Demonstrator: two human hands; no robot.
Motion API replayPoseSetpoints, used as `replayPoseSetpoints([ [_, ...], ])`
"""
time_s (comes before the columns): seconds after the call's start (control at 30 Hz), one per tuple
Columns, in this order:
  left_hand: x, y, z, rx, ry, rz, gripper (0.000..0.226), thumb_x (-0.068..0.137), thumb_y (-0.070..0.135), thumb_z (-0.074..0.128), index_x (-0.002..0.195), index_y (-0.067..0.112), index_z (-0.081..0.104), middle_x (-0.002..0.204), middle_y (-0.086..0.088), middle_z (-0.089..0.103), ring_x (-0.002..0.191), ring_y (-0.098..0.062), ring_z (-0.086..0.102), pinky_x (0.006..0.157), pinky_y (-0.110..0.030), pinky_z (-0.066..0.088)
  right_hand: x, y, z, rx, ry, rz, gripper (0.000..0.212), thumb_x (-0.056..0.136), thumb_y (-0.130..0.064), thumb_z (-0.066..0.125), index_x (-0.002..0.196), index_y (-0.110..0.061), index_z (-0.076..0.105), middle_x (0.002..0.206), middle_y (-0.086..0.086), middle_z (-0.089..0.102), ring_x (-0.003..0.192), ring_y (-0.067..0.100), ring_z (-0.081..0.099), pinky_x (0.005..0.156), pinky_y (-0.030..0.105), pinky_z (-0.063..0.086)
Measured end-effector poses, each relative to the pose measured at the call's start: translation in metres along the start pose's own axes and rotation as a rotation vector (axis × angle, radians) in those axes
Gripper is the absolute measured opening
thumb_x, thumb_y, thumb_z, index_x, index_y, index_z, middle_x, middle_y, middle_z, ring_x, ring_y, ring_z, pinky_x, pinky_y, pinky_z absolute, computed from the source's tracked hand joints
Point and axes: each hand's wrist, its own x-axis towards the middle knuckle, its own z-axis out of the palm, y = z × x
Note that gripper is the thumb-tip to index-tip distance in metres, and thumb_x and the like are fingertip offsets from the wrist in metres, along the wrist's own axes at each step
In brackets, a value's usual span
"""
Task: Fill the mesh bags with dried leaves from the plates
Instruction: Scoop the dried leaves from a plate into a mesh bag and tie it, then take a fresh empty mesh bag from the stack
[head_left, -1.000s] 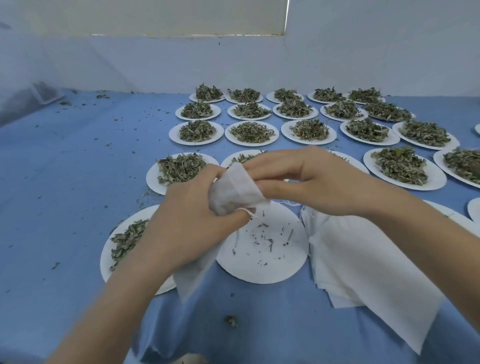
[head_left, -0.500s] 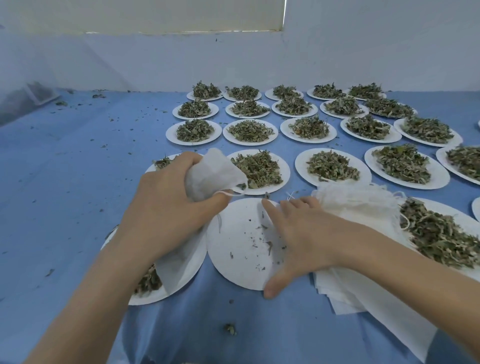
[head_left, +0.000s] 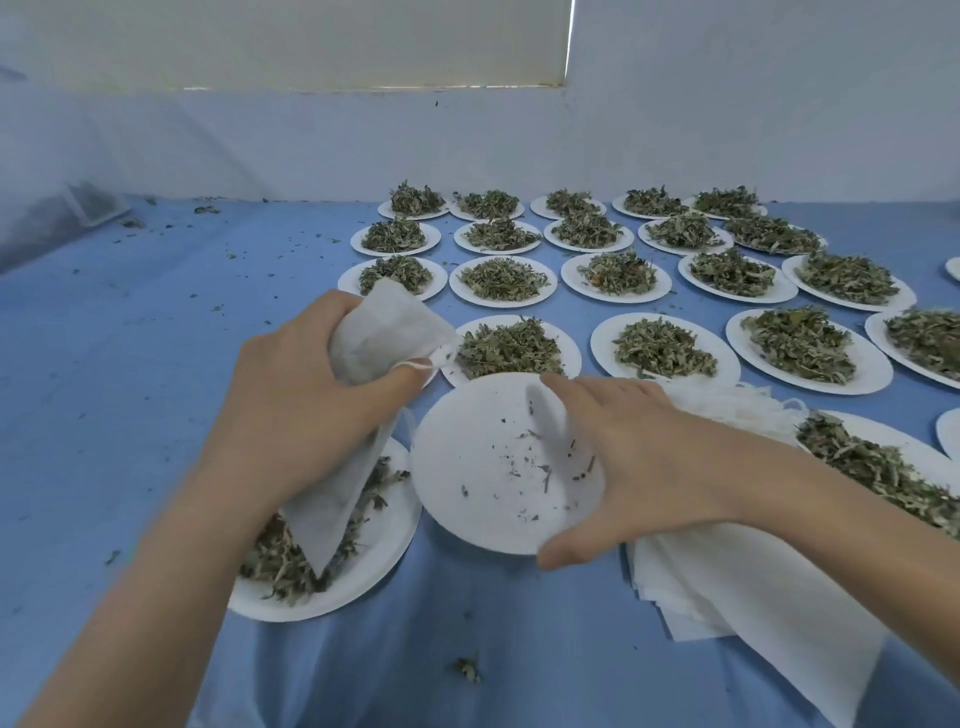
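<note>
My left hand (head_left: 306, 415) grips a white mesh bag (head_left: 382, 332) near its mouth; the bag's lower end hangs over a near-left plate of dried leaves (head_left: 363, 566). My right hand (head_left: 644, 467) holds the right rim of a nearly bare white plate (head_left: 483, 467), thumb under its near edge and fingers over the top, tilting it off the table. Only a few leaf crumbs lie on that plate. A stack of flat white mesh bags (head_left: 737, 597) lies under my right forearm.
Several white plates heaped with dried leaves (head_left: 504, 280) stand in rows across the blue cloth from the middle to the far right. Loose leaf bits (head_left: 467, 670) dot the cloth. A white wall (head_left: 467, 140) closes the back; a clear container (head_left: 88, 208) sits far left.
My right hand let go of the bag, dropped to the nearly bare plate, and now grips and lifts its right rim. My left hand carried the bag up and left.
</note>
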Motion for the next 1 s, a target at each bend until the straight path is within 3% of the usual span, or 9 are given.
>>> replayPoseSetpoints([
  [0.13, 0.007, -0.007, -0.022, 0.035, 0.073, -0.013, 0.03, 0.064, 0.055, 0.069, 0.077, 0.033, 0.054, 0.07, 0.018, 0.057, 0.07, 0.019, 0.047, 0.051, -0.009, 0.032, 0.018, -0.016, -0.022, 0.01, 0.056, -0.044, 0.118, 0.048, -0.083, 0.063, 0.141, -0.028, 0.015, 0.132, -0.003, 0.037, 0.125, 0.021, 0.032, 0.104, 0.034, 0.027],
  [0.23, 0.024, -0.024, -0.045, 0.051, 0.119, -0.084, 0.022, 0.072, 0.048, 0.069, 0.077, 0.036, 0.052, 0.076, 0.02, 0.055, 0.07, 0.008, 0.049, 0.054, -0.016, 0.031, 0.054, -0.04, -0.041, -0.023, 0.09, -0.088, 0.113, 0.049, -0.081, 0.066, 0.136, -0.019, 0.029, 0.129, 0.004, 0.044, 0.121, 0.026, 0.041, 0.103, 0.041, 0.034],
  [0.33, 0.053, -0.048, -0.067, 0.075, 0.148, -0.182, 0.023, 0.075, 0.047, 0.068, 0.085, 0.034, 0.053, 0.081, 0.018, 0.052, 0.078, -0.011, 0.048, 0.055, -0.022, 0.031, 0.106, -0.069, -0.056, -0.064, 0.082, -0.127, 0.122, 0.048, -0.084, 0.063, 0.141, -0.014, 0.026, 0.133, 0.01, 0.044, 0.121, 0.031, 0.042, 0.101, 0.046, 0.037],
  [0.47, 0.106, -0.088, -0.089, 0.066, 0.195, -0.288, 0.03, 0.074, 0.047, 0.067, 0.087, 0.023, 0.054, 0.081, 0.011, 0.055, 0.08, -0.016, 0.052, 0.055, -0.025, 0.032, 0.19, -0.103, -0.067, -0.094, 0.103, -0.141, 0.112, 0.049, -0.086, 0.061, 0.131, -0.014, 0.034, 0.118, 0.007, 0.051, 0.107, 0.029, 0.05, 0.086, 0.042, 0.045],
  [0.57, 0.153, -0.124, -0.098, 0.0, 0.183, -0.363, 0.051, 0.067, 0.051, 0.07, 0.101, 0.016, 0.056, 0.097, 0.001, 0.06, 0.091, -0.02, 0.056, 0.07, -0.033, 0.042, 0.256, -0.124, -0.069, -0.09, 0.129, -0.106, 0.119, 0.05, -0.085, 0.061, 0.139, -0.013, 0.028, 0.123, 0.011, 0.047, 0.106, 0.029, 0.047, 0.074, 0.036, 0.039],
  [0.67, 0.205, -0.161, -0.099, -0.11, 0.17, -0.464, 0.066, 0.068, 0.043, 0.07, 0.12, 0.01, 0.046, 0.112, -0.006, 0.057, 0.099, -0.024, 0.055, 0.075, -0.034, 0.043, 0.323, -0.138, -0.066, -0.064, 0.139, -0.048, 0.124, 0.051, -0.084, 0.062, 0.142, -0.009, 0.024, 0.134, 0.016, 0.042, 0.118, 0.033, 0.042, 0.087, 0.04, 0.038],
  [0.8, 0.262, -0.215, -0.088, -0.187, 0.192, -0.633, 0.072, 0.075, 0.017, 0.061, 0.134, 0.001, 0.023, 0.112, -0.013, 0.048, 0.091, -0.025, 0.049, 0.058, -0.028, 0.038, 0.406, -0.146, -0.061, -0.02, 0.11, 0.061, 0.128, 0.049, -0.083, 0.063, 0.144, -0.008, 0.022, 0.141, 0.019, 0.037, 0.129, 0.038, 0.033, 0.099, 0.045, 0.035],
  [0.93, 0.308, -0.271, -0.073, -0.165, 0.198, -0.723, 0.077, 0.08, 0.006, 0.056, 0.139, 0.001, 0.008, 0.13, -0.022, 0.04, 0.114, -0.035, 0.047, 0.083, -0.04, 0.046, 0.473, -0.144, -0.054, -0.004, 0.101, 0.183, 0.126, 0.048, -0.083, 0.062, 0.142, -0.007, 0.025, 0.137, 0.018, 0.039, 0.126, 0.035, 0.036, 0.089, 0.037, 0.035],
  [1.0, 0.324, -0.291, -0.062, -0.155, 0.218, -0.706, 0.08, 0.085, 0.012, 0.058, 0.142, 0.002, 0.003, 0.136, -0.021, 0.035, 0.119, -0.035, 0.044, 0.085, -0.04, 0.045, 0.496, -0.139, -0.047, 0.042, 0.111, 0.244, 0.128, 0.048, -0.082, 0.062, 0.144, -0.007, 0.022, 0.137, 0.017, 0.04, 0.127, 0.033, 0.036, 0.088, 0.034, 0.035],
])
